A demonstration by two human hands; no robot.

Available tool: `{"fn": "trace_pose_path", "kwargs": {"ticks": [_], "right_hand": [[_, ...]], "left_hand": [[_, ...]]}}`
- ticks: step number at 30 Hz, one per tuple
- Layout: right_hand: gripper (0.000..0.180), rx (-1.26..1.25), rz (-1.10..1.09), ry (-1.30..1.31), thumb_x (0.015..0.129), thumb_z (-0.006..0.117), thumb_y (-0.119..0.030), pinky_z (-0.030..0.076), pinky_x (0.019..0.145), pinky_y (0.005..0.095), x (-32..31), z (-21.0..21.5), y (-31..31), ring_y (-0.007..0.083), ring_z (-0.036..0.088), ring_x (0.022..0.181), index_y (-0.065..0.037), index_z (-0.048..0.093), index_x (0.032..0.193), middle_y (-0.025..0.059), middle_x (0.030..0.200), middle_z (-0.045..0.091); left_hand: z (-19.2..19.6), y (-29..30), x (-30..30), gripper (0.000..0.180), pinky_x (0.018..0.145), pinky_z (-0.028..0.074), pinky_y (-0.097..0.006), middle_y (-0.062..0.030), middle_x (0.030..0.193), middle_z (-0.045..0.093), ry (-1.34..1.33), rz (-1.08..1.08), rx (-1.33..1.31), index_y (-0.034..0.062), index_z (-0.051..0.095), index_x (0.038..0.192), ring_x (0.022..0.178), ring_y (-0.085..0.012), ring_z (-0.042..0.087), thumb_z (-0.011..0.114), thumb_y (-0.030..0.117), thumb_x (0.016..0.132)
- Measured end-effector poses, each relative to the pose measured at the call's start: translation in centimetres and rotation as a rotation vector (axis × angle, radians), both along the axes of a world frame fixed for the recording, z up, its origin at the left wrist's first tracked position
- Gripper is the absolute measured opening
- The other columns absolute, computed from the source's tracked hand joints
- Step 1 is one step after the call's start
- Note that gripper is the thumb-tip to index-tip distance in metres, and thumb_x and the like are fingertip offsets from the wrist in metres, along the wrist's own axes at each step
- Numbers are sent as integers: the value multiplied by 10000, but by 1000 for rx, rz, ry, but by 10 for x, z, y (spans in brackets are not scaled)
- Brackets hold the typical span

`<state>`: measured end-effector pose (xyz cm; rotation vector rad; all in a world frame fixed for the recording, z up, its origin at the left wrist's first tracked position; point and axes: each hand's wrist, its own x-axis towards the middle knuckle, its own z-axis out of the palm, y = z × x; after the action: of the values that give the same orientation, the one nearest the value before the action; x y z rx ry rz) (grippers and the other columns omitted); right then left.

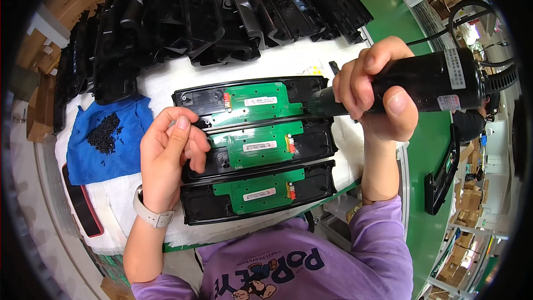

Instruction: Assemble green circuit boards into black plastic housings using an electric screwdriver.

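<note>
My right hand (377, 86) is wrapped round a black electric screwdriver (425, 80), which lies nearly level. Its narrow end points left, over the right part of the farthest black plastic panel (194, 97). That panel carries a green circuit board (266, 112). Two similar panels, the middle one (316, 140) and the nearest one (200, 203), lie in front of it, each with a green board. At the left ends of the far and middle panels is my left hand (169, 153), thumb pressed to the curled index finger. Whatever the pinch may hold is too small to make out.
A blue cloth (130, 153) at the left bears a heap of small black screws (105, 136). Below it lies a dark, red-edged flat object (83, 205). Several black plastic housings (205, 16) are stacked along the back. A cable (502, 80) runs from the screwdriver.
</note>
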<state>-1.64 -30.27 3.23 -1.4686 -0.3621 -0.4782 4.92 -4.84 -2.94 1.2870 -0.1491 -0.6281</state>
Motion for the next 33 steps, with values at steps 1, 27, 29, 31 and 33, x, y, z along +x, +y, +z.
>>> {"fn": "trace_pose_path", "kwargs": {"ticks": [1,27,29,31,33], "right_hand": [[333,-1,-3,1,777,582,-284,353,428,259,0,0,0,106,412,402,-19,445,925,19,562,437],[337,558,358,-232,824,583,-338,418,531,283,-11,21,30,97,503,463,-58,446,951,-10,618,507],[338,620,343,-221,828,579,-343,417,530,281,-11,18,36,97,502,459,-56,444,947,-10,620,508],[344,593,346,-223,829,576,-350,414,523,277,-10,14,36,96,505,462,-56,443,947,-10,620,510],[349,562,349,-224,829,574,-357,411,516,273,-9,11,36,96,508,465,-55,442,946,-10,619,512]], "left_hand": [[0,0,1,179,420,330,-180,-62,644,565,1,-3,-1,28,490,989,446,-75,458,413,184,949],[16,-4,-26,42,442,325,-143,-31,671,592,-123,-192,80,2,558,831,511,-11,460,573,40,842],[19,-8,-32,32,479,352,-135,-11,679,588,-150,-193,101,1,563,824,570,-9,500,588,21,821],[20,-7,-35,51,509,369,-131,-6,690,593,-176,-214,54,0,561,822,611,-16,526,608,13,805],[20,-7,-34,69,513,372,-131,-10,686,592,-164,-230,74,0,560,818,610,-20,527,623,-4,788]]}}
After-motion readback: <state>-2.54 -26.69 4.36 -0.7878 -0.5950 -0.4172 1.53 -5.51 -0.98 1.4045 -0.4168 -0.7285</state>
